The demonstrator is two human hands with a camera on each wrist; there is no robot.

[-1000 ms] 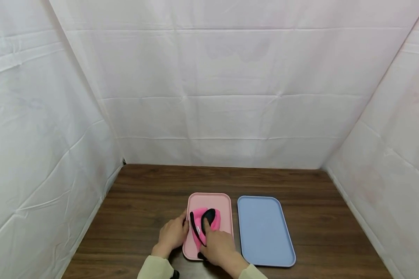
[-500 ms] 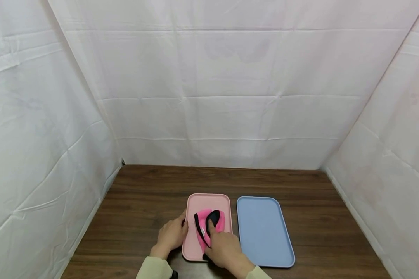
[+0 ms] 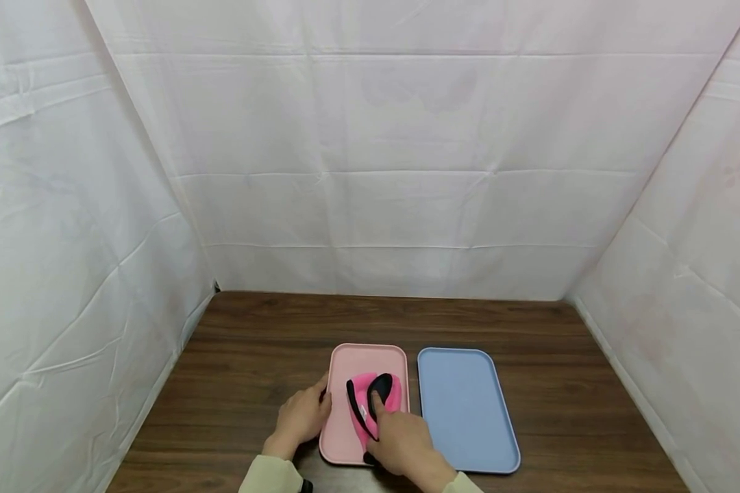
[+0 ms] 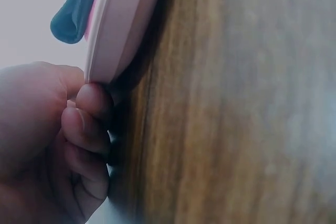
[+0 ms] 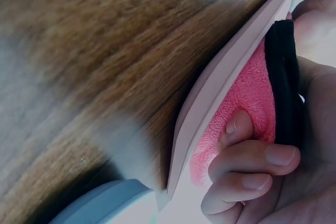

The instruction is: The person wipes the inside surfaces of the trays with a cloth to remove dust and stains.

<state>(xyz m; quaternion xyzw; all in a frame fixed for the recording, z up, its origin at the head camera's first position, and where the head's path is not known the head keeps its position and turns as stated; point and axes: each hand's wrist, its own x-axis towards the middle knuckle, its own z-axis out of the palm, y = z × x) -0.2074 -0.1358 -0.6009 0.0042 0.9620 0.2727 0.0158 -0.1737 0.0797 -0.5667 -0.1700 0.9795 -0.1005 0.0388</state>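
A folded pink fleecy cloth (image 3: 362, 385) with black edging lies on the pink tray (image 3: 370, 357). My right hand (image 3: 403, 438) holds the cloth near its front end; the index finger points forward and presses on a black oval part. In the right wrist view the other fingers (image 5: 252, 157) curl against the pink pile, beside the black band (image 5: 282, 77). On the tray's left side, my left hand (image 3: 304, 414) grips the rim. The left wrist view has the thumb and fingers (image 4: 86, 129) pinching the tray edge (image 4: 118, 30), with a dark loop of the cloth's edging above.
A blue tray (image 3: 469, 411) lies flat just right of the pink tray, a narrow strip of table between them. Both rest on a dark wooden table (image 3: 253, 342). White cloth walls (image 3: 395, 205) enclose the back and sides.
My right hand has slid the pink cloth to the right and slightly toward the near edge across the tray. The left hand keeps its grip on the rim; the pink tray has barely shifted.
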